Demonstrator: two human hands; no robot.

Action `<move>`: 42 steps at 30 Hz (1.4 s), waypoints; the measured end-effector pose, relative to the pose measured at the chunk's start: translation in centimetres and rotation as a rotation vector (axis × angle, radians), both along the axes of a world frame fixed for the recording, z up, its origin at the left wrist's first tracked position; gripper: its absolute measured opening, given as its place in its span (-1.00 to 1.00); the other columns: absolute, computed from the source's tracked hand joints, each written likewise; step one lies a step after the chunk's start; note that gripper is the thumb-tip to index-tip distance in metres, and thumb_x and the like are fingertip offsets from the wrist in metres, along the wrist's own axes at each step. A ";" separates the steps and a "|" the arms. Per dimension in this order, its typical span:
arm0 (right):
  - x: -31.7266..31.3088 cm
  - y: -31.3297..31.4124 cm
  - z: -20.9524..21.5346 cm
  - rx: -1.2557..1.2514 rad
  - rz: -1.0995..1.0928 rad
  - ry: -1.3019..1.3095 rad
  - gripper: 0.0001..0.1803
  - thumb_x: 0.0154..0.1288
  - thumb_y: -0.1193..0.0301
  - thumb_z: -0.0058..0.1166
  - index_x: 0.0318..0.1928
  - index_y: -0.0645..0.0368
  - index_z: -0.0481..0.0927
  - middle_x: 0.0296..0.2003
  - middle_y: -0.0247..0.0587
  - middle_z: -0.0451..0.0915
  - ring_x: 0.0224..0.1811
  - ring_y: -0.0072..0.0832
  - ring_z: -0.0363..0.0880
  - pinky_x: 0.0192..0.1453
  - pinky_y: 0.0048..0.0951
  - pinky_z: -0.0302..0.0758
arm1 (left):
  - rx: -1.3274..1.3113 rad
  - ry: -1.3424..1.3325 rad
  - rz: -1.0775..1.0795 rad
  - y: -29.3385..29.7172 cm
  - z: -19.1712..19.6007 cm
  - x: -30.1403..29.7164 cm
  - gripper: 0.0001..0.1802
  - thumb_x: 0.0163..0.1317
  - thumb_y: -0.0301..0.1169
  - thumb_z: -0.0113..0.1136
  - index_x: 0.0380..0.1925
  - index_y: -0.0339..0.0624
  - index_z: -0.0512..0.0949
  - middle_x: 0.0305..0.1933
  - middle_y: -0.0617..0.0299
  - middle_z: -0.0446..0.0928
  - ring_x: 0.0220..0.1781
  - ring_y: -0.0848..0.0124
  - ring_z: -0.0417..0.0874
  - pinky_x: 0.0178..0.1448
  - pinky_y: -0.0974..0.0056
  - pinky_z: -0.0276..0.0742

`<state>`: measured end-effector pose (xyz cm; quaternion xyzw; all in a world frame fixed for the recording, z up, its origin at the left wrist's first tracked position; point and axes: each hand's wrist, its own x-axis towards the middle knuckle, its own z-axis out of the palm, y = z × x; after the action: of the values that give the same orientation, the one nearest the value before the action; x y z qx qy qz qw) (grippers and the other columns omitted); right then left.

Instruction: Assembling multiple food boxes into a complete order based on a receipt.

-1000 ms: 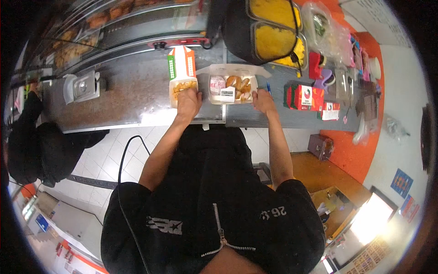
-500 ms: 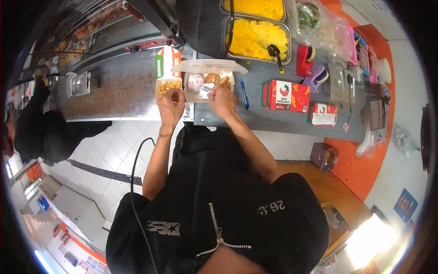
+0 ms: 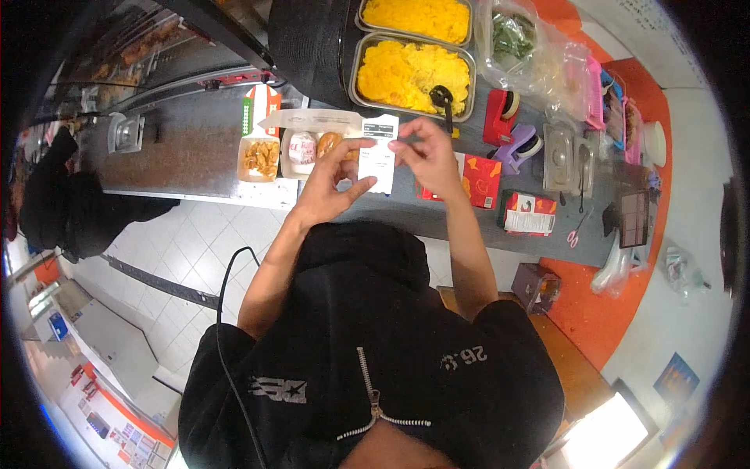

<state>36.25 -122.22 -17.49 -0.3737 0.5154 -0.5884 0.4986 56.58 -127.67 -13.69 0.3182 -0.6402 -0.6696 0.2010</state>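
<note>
A white printed paper slip, like a receipt, is held up over the front of the dark table. My left hand pinches its left edge between the fingers, and my right hand grips its right edge. Behind my left hand, an open-lidded white food box contains a round paper-wrapped bundle and browned fried pieces, partly covered by the hand and slip. Left of it, a smaller carton holds golden fried bits.
Metal trays of yellow food, one with a black ladle, stand at the back. On the right are red and purple tape dispensers, red printed boxes and pink-handled scissors. Another person is at far left.
Both hands have moved right and lifted the paper slip from over the food box. My left hand has left the small carton and now holds the slip too.
</note>
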 end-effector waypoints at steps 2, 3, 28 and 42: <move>-2.7 -0.6 1.0 0.196 -0.046 0.108 -0.81 0.32 0.48 0.23 -0.20 0.22 0.45 -0.27 -0.19 0.67 -0.34 -0.53 0.68 -0.31 -0.54 0.56 | -0.050 -0.060 0.018 0.1 0.4 -0.6 -0.40 0.17 -0.66 0.29 0.24 -0.17 0.41 -0.41 0.40 0.49 -0.39 0.67 0.47 -0.09 0.47 0.44; -4.5 -1.0 0.3 0.200 -0.042 0.110 -0.81 0.32 0.48 0.23 -0.20 0.22 0.45 -0.27 -0.19 0.67 -0.34 -0.53 0.68 -0.31 -0.54 0.56 | -0.046 -0.059 0.022 0.1 0.4 -0.8 -0.40 0.17 -0.66 0.29 0.24 -0.17 0.41 -0.41 0.40 0.49 -0.39 0.67 0.47 -0.09 0.47 0.44; -13.3 -13.4 -5.2 0.652 0.672 1.559 -0.52 0.23 0.50 0.05 0.17 0.33 0.36 -0.09 0.23 0.65 -0.07 0.03 0.68 -0.05 -0.01 0.59 | 0.339 -0.280 -0.054 -3.5 -14.1 -11.8 -0.53 0.24 -0.23 0.32 -0.01 -0.41 0.57 -0.16 0.11 0.65 -0.19 0.45 0.64 -0.11 0.38 0.54; -16.8 -8.5 -7.6 -0.271 0.790 1.789 -0.45 0.28 0.42 -0.02 0.30 -0.03 0.33 -0.34 -0.02 0.60 -0.29 -0.14 0.65 -0.15 -0.15 0.57 | 0.707 -0.289 0.521 -3.8 -21.2 -19.5 -0.56 0.41 -0.31 -0.20 0.11 -0.39 0.45 0.01 -0.03 0.60 -0.05 0.24 0.65 -0.05 0.17 0.57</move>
<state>19.49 -130.70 -25.05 -0.8800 0.4688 0.0658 0.0390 37.06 -131.45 -34.89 0.6077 -0.2926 -0.7229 0.1501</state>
